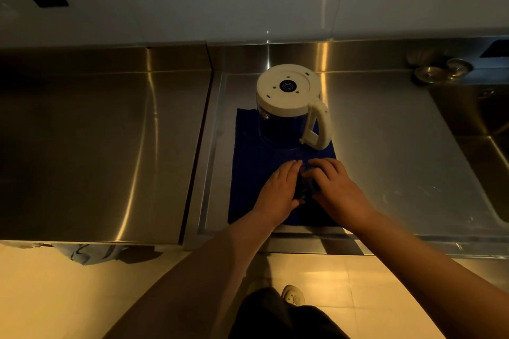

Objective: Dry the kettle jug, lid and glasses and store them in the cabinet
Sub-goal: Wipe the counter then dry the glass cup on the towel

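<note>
While the kettle jug [289, 107] stands inverted above centre on the blue towel [248, 173], left hand [278, 190] and right hand [336, 190] cup a glass [305, 184], fingers curled around it. Advised: firm, even grip; lift without knocking the jug.

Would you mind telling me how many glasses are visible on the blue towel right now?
1, as far as I can tell: a clear glass sits between the left hand and right hand, in front of the upturned jug. The hands may hide others.
</note>
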Demonstrator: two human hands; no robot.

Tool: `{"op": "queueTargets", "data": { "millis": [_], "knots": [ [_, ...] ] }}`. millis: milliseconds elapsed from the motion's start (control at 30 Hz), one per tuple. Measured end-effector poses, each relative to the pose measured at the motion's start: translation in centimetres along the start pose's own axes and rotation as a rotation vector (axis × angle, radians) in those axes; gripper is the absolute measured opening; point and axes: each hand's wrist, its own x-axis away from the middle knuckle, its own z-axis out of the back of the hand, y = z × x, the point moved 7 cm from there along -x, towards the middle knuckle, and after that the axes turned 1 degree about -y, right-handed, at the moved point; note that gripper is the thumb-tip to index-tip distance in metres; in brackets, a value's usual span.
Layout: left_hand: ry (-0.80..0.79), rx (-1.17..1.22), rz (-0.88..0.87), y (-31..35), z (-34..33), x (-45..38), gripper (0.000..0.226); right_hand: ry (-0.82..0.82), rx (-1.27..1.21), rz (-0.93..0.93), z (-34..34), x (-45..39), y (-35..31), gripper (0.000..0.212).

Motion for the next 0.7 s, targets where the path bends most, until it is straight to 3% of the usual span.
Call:
{"op": "queueTargets", "data": {
  "millis": [233, 400, 700],
  "knots": [
    [0.068, -0.189, -0.183, -0.4, 3.0, 0.6, 0.084, 0.06, -0.196, -0.034, 0.0, 0.3, -0.5, 0.048],
    [0.025, -0.24, -0.148, -1.5, 3.6, 1.5, 0.083, -0.012, -0.334, -0.09, -1.7, -0.4, -1.2, 0.046],
    [-0.016, -0.314, -0.173, -0.9, 2.1, 1.3, 0.085, -0.08, -0.285, -0.173, -4.5, 0.6, 0.5, 0.053]
  ]
}}
